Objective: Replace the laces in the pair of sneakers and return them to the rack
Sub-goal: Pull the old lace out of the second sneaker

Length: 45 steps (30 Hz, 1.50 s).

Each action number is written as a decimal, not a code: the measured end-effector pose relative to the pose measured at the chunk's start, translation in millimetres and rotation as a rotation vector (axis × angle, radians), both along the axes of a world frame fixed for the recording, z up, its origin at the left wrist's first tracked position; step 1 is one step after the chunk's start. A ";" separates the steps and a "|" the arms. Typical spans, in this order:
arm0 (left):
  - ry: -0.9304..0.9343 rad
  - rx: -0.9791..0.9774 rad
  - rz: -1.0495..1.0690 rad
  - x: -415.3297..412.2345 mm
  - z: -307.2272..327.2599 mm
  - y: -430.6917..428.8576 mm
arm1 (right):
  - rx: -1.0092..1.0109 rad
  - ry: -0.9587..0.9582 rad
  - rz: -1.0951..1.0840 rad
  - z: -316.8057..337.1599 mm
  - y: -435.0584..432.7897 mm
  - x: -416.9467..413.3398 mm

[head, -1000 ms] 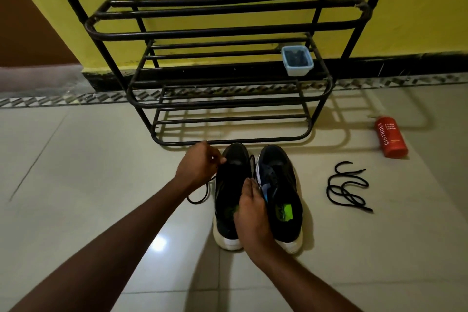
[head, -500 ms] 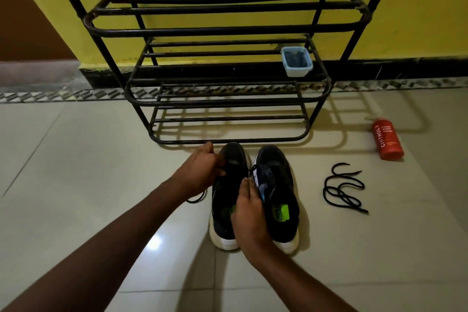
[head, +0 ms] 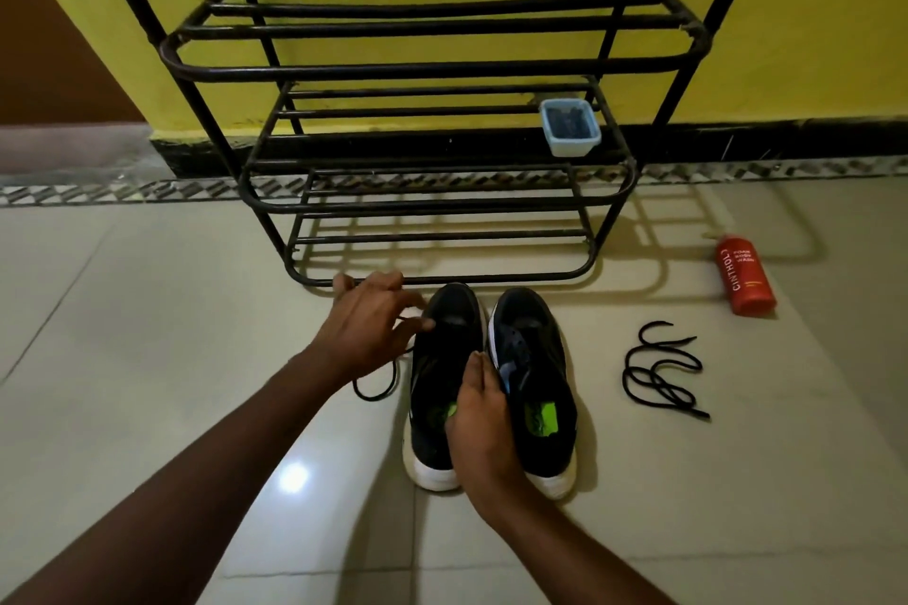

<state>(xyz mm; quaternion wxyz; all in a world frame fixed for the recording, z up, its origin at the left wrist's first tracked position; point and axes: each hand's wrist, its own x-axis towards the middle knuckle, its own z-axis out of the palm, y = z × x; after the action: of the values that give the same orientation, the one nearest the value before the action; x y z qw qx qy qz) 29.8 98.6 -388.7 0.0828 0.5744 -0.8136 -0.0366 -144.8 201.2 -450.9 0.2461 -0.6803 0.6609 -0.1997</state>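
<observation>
In the head view, with the pair on the floor (head: 147,359) just near of the rack (head: 432,71), the left hand (head: 371,332), pinching the lace (head: 375,398) beside the left sneaker (head: 444,359), should draw it straight and gently while the flat-fingered right hand (head: 484,430) presses that sneaker steady.

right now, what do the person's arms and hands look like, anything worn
Both forearms are bare to the frame's edge, no sleeves. The left hand and right hand wear no gloves, and no watch, band or ring shows.
</observation>
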 end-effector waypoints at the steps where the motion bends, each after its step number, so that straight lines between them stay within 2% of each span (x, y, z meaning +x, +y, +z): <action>1: -0.094 0.025 0.007 3.6 -4.7 -0.7 | 0.004 -0.002 0.017 -1.0 -2.2 1.2; 3: -0.050 0.041 0.079 7.9 -7.8 1.4 | -0.009 0.125 0.183 -1.7 -11.9 5.3; 6: 0.067 0.039 0.215 11.9 -10.0 5.0 | 0.108 0.230 0.013 9.0 -17.7 9.4; 9: 0.091 0.251 0.137 12.1 -13.0 12.5 | 0.039 0.106 -0.042 19.8 -23.1 8.7; 12: 0.205 0.445 0.007 10.1 -13.4 24.5 | -0.014 -0.030 -0.061 36.4 -37.8 5.2; 14: 0.223 0.503 -0.025 9.8 -17.1 28.9 | 0.005 -0.035 0.008 45.4 -56.0 2.4; 16: 0.198 0.542 -0.031 7.9 -22.7 32.3 | 0.034 0.056 0.115 54.9 -74.4 1.2; 19: 0.137 0.534 -0.029 3.2 -32.7 38.6 | 0.078 0.180 0.189 64.6 -96.6 0.2; 24: 0.091 0.464 -0.022 0.9 -40.2 46.9 | 0.024 0.314 0.299 60.5 -103.2 -0.1; 28: 0.074 0.438 -0.013 -5.3 -37.1 49.4 | 0.000 0.365 0.340 56.4 -99.9 -1.5; 31: 0.016 0.348 0.007 -8.7 -35.0 48.2 | -0.007 0.365 0.364 54.1 -97.0 -2.1; 37: -0.036 0.355 -0.052 -9.7 -37.4 43.2 | -0.071 0.215 0.300 42.2 -96.6 -6.8; 42: -0.068 0.397 -0.066 -6.8 -44.0 41.2 | 0.080 -0.302 0.027 42.8 -109.3 -18.8; 43: -0.077 0.400 -0.070 -5.9 -44.8 41.0 | 0.116 -0.335 0.028 43.2 -111.1 -22.9; 45: -0.089 0.398 -0.084 -6.1 -46.2 41.4 | 0.135 -0.247 0.098 44.7 -114.0 -29.9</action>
<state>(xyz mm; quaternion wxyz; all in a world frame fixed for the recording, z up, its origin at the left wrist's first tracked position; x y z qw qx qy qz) 23.7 140.0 -434.9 -0.0698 0.5462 -0.8163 -0.1745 -174.7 87.1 -406.2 0.3802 -0.6638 0.6036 -0.2247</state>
